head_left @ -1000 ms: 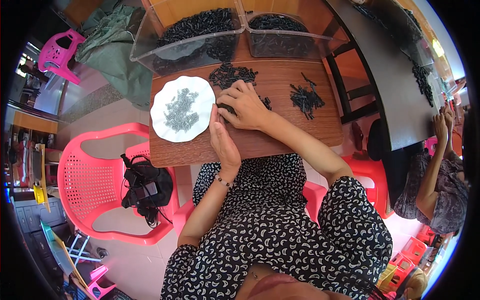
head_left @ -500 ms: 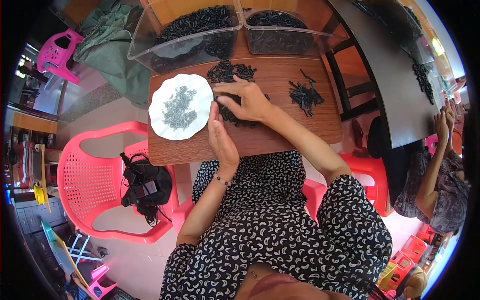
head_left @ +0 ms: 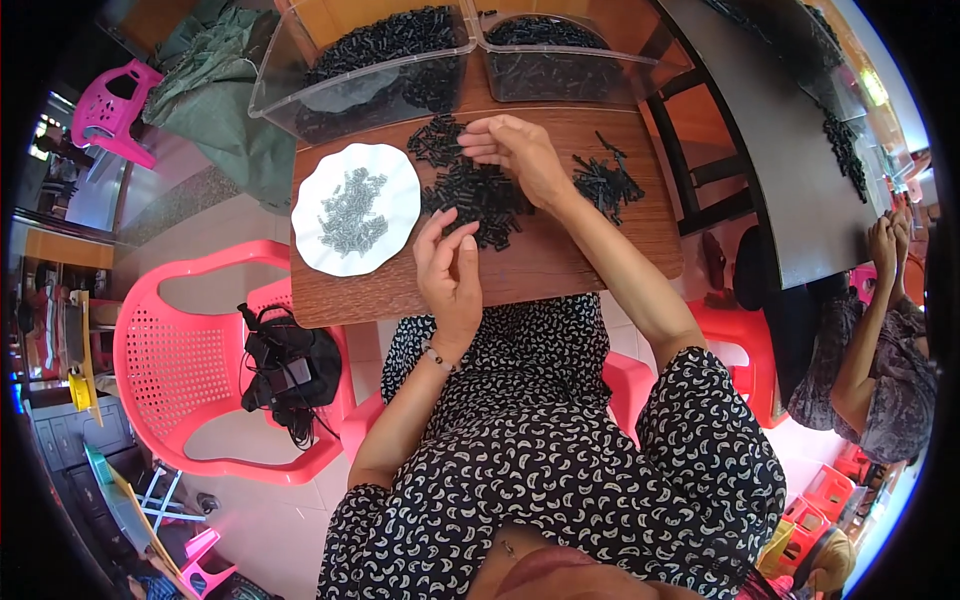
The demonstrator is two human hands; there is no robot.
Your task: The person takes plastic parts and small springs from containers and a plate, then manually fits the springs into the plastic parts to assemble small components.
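Observation:
A heap of small black tube-like pieces [head_left: 478,196] lies in the middle of the brown wooden table [head_left: 370,298]. At the heap's near left edge is my left hand [head_left: 450,285], its fingers loosely bent and thumb apart, with nothing seen in it. My right hand [head_left: 527,158] is over the far right side of the heap, fingers stretched toward the left, also without anything visible in it. To the left, a white wavy-rimmed plate [head_left: 306,212] bears many small clear pieces [head_left: 355,212]. A smaller pile of thin black pieces [head_left: 607,186] lies to the right.
Two clear plastic bins [head_left: 365,95] of black pieces stand along the table's far edge. A pink chair [head_left: 160,360] holding a black bag [head_left: 290,375] is at my left. On the right, another person's hands [head_left: 885,240] show beside a dark table [head_left: 815,200].
My hands have moved apart: the right one went right and slightly away from me, the left one a little nearer. More of the black heap between them now shows.

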